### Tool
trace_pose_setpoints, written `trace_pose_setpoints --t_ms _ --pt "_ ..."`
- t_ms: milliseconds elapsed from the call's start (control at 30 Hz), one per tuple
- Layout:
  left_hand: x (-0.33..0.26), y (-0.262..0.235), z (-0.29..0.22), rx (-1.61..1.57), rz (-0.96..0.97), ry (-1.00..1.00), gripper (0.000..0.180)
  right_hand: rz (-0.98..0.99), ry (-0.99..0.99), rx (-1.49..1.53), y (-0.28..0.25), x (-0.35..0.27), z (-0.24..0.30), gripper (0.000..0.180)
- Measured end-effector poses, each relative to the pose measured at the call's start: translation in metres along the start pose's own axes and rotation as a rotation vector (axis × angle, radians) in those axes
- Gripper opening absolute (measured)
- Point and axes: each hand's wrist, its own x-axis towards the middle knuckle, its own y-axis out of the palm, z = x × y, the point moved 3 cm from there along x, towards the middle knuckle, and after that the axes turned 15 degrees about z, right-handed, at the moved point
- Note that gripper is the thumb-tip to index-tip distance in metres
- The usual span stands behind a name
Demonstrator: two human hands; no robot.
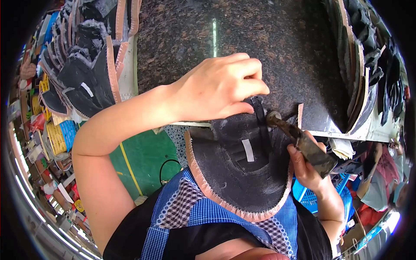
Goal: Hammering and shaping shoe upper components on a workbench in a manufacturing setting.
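A black shoe upper with a tan, zigzag-stitched curved rim and a small white label lies against my apron, its top resting at the table's near edge. My left hand reaches across and pinches the upper's top edge between thumb and curled fingers, beside a dark strip. In my right hand is a worn dark hammer. Its small round face is at the upper's right side, close to the strip; whether it touches cannot be made out. The hammer's grip is mostly hidden.
The speckled dark stone tabletop stretches ahead. Stacked black uppers with tan edges stand at the left, and another stack at the right. Below right are a blue crate and another person. Green floor shows below left.
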Motion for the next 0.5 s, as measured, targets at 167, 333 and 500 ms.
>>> trace_pose_setpoints --t_ms 167,333,500 --pt "-0.001 0.008 -0.014 0.116 0.029 -0.063 0.028 -0.03 -0.035 -0.118 0.006 -0.004 -0.01 0.016" --pt "-0.002 0.008 -0.022 0.045 0.031 -0.184 0.029 -0.104 -0.081 -0.08 -0.002 0.0 0.001 0.018" --pt "0.0 0.007 -0.021 -0.039 0.001 -0.212 0.026 0.017 -0.137 -0.106 0.009 0.006 -0.003 0.017"
